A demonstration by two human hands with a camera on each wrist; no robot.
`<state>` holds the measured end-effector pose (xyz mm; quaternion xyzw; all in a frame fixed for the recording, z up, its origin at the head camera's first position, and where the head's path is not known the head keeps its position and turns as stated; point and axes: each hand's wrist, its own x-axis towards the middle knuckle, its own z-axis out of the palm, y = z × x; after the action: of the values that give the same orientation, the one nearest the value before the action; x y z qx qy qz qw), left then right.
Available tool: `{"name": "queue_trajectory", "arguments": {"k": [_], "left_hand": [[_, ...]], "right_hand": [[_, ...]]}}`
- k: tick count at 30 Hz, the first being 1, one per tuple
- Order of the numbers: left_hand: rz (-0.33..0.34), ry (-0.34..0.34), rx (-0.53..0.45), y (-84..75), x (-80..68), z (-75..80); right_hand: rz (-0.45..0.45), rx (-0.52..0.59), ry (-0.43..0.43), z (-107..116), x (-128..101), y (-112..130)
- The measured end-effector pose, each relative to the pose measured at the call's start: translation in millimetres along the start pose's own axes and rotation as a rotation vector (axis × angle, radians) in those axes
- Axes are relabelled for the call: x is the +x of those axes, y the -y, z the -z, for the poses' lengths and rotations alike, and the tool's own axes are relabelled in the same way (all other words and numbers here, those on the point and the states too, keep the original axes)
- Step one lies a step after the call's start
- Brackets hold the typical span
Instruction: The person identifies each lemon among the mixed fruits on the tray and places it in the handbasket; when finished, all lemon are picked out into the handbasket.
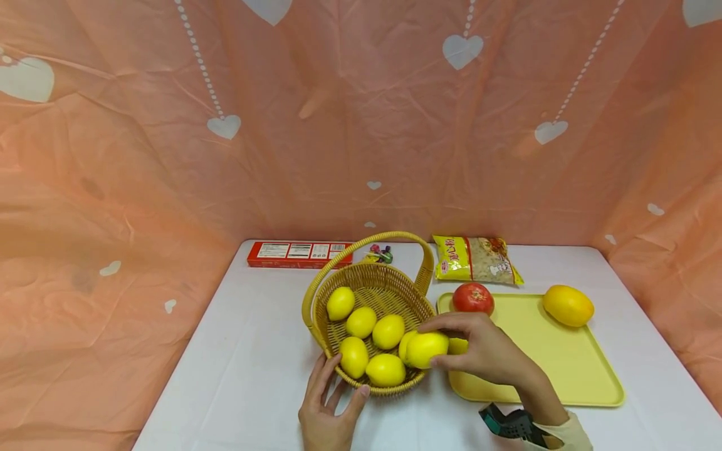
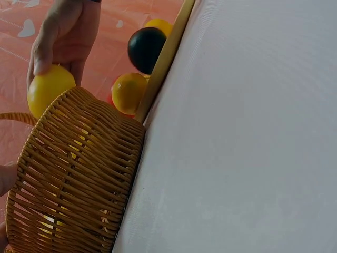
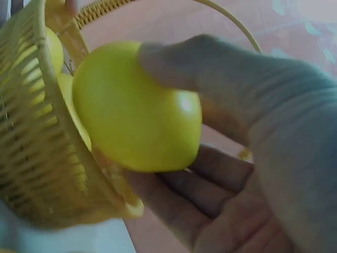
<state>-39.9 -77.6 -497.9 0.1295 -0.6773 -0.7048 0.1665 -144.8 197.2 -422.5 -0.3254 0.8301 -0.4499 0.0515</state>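
In the head view my right hand (image 1: pixel 487 347) pinches a lemon (image 1: pixel 427 349) between thumb and fingers, over the right rim of a wicker basket (image 1: pixel 395 391). The right wrist view shows that lemon (image 3: pixel 137 110) close against the rim, thumb on top and fingers beneath. Several lemons (image 1: pixel 385 370) lie inside the basket, whose handle (image 1: pixel 389 237) arches over the back. My left hand (image 1: pixel 329 410) rests on the basket's near left side, its spread fingertips and thumb right at the rim.
Right of the basket, a yellow tray (image 1: pixel 541 363) carries a red round fruit (image 1: pixel 473 299) and an orange-yellow fruit (image 1: pixel 568 305). A dark round fruit (image 2: pixel 147 50) shows in the left wrist view. Behind stand a red box (image 1: pixel 299 254), small wrapped candies (image 1: pixel 379 254) and a food packet (image 1: pixel 476 259).
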Motion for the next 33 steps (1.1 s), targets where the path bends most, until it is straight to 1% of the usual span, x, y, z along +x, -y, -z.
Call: {"name": "queue_trajectory", "arguments": {"k": [3,7,14,17,22,24,27,31,33], "left_hand": [[-0.003,0.001,-0.001,0.0,-0.2,0.0],[-0.004,0.001,0.008,0.3,-0.6,0.1],[-0.005,-0.004,0.02,1.0,-1.3,1.4],[-0.013,-0.002,0.019,1.5,-1.4,1.7],[-0.027,0.005,0.009,0.6,-1.2,1.3],[-0.032,0.006,0.004,0.7,-1.3,0.9],[-0.032,0.006,-0.001,1.1,-1.2,0.3],[-0.009,0.005,0.01,2.3,-0.5,0.7],[0.006,0.004,0.018,2.8,-0.1,1.0]], "right_hand": [[0.008,-0.059,0.041,-7,8,4],[-0.019,-0.104,0.078,-16,16,11],[-0.083,-0.112,0.146,-36,27,19],[-0.068,-0.133,0.148,-49,32,20],[-0.035,-0.123,0.106,-66,37,23],[-0.038,-0.091,0.085,-67,36,24],[-0.063,-0.002,0.043,-62,31,21],[-0.092,0.175,-0.051,-50,18,9],[-0.079,0.261,-0.107,-43,9,1]]}}
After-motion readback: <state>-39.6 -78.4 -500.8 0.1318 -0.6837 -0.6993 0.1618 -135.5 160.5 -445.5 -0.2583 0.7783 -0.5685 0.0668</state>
